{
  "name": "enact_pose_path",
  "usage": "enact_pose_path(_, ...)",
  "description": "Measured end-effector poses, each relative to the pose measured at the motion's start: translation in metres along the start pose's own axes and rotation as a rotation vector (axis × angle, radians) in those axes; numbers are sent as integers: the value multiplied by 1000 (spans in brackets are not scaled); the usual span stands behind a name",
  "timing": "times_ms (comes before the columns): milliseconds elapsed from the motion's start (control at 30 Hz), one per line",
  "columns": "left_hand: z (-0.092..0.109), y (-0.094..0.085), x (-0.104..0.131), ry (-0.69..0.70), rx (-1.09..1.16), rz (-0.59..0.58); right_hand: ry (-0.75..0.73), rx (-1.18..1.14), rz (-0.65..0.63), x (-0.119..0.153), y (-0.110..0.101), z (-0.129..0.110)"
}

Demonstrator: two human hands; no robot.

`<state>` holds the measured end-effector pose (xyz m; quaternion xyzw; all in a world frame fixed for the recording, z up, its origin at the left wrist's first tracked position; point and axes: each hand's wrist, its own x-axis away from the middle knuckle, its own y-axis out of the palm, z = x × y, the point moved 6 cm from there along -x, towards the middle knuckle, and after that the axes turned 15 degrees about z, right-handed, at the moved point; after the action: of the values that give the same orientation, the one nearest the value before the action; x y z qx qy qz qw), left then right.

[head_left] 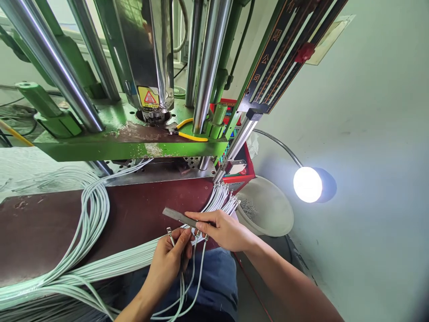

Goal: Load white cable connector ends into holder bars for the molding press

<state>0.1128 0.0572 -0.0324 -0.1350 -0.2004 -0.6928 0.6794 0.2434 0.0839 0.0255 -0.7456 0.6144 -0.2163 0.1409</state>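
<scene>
**Thin cable ends pinched close to a metal bar, right under the press**

The likeliest slip, to my eye, is one of the pale cables sliding out of the pinch. The left hand has its fingers closed on only a few of them, just below their small metal tips, and the strands hang loose in a loop toward the lap. A tug from the heavy bundle of cables draped across the dark red desk could pull one free or tangle it with its neighbours.

The right hand grips a flat grey metal bar, its fingers closed along the near end. The bar angles up and left over the desk. Its edge sits very near the cable tips, so a tip could bend or miss its place if the two hands drift out of line.

Another fan of cable ends juts off the desk edge just behind the right hand; a careless wrist could brush and scatter them.

The held cable tips stand upright between the left thumb and forefinger, touching both, with the bar just above and beside them. Whether any tip already touches the bar I cannot tell.

Overhead stands the green press with yellow-handled pliers lying on its plate. A bright lamp glares from the right, beside a pale bowl.
</scene>
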Motion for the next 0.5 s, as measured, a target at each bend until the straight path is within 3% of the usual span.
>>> enact_pose_path(333,19,3,4,62,-89,-127,14,-52,-96,-5,0,17)
enact_pose_path(400,23,-4,2,114,-121,-91,16,-78,-94,-6,0,19)
enact_pose_path(500,29,-23,1,213,-128,74,1,-77,-60,-8,-3,18)
